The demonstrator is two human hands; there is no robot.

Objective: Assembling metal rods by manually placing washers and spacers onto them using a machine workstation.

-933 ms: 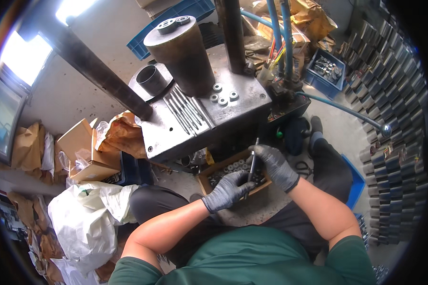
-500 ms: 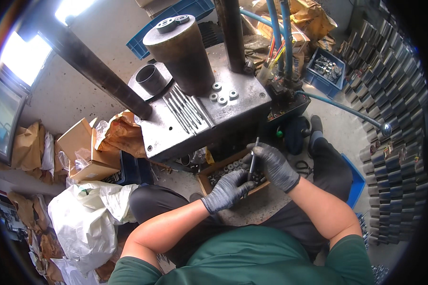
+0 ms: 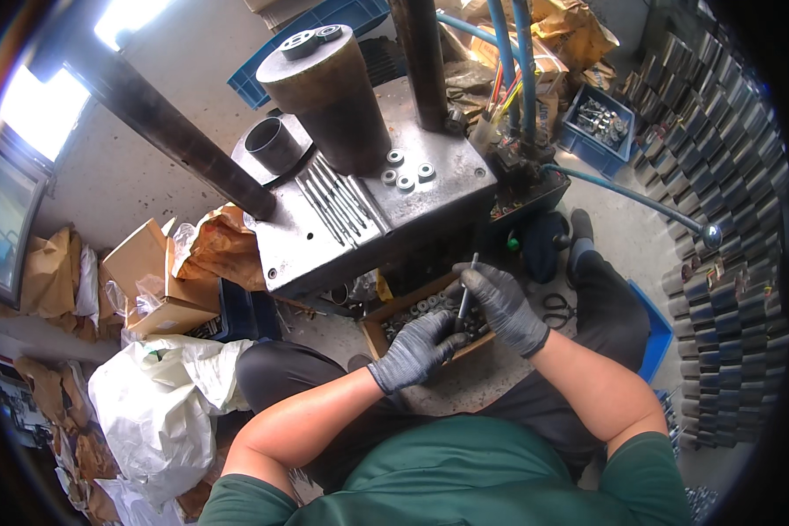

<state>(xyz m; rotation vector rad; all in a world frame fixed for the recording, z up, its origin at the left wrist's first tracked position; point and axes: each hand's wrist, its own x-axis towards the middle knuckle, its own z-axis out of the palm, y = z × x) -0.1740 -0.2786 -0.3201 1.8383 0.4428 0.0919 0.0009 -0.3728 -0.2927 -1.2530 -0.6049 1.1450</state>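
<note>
A slim metal shaft [image 3: 464,307] stands nearly upright between my grey-gloved hands, above a wooden box of small bearings. My left hand [image 3: 419,351] is closed around its lower end. Higher up, my right hand [image 3: 505,307] pinches it close to the top, with the tip showing above the fingers. Some of the grip is hidden behind the fingers. Beyond my hands, several similar shafts [image 3: 333,202] lie side by side on the steel press bed [image 3: 373,230]. Several small bearings [image 3: 406,182] sit on the bed to their right.
A thick steel cylinder [image 3: 329,96] and a short tube [image 3: 273,145] stand on the press bed between dark columns. Below is the wooden box [image 3: 380,342], with scissors [image 3: 556,309] to its right. Stacked metal parts [image 3: 719,219] line the right; a white sack [image 3: 153,421] lies left.
The view has shifted slightly, so the press sits a little farther left and higher. Both hands keep hold of the shaft, with only slight finger movement.
</note>
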